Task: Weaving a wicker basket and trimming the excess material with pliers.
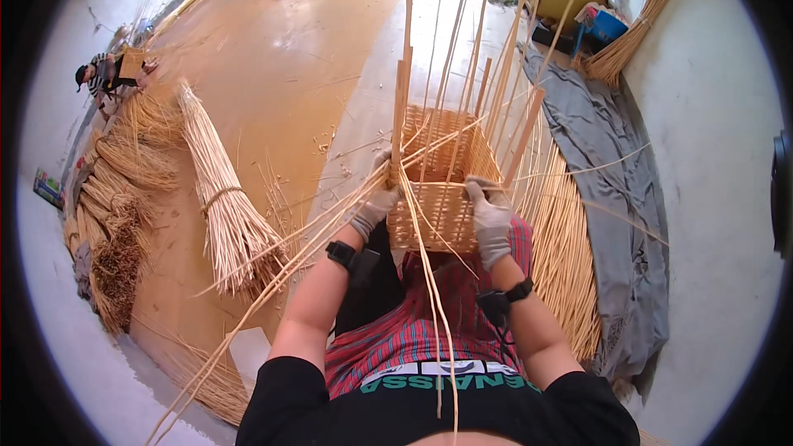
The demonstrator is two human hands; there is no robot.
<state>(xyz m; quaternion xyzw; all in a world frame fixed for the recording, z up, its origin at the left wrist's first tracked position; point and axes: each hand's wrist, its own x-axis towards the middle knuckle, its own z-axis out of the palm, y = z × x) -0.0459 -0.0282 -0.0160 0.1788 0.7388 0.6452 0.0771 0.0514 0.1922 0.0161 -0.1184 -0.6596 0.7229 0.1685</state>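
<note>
A woven square basket with tall upright stakes rises from my lap, resting over a red plaid cloth. My gloved left hand is closed on thin pale rods at the basket's left corner, its fingers partly hidden behind them. My gloved right hand grips the right side of the near rim, thumb raised along the corner where a thin weaver crosses. Several loose rod ends hang over the front of the basket and down toward me.
Tied pale rods lie at left beside darker bundles. More rods and a grey tarp lie along my right. A person sits at far left. Items around a blue container and a standing bundle occupy the back right.
</note>
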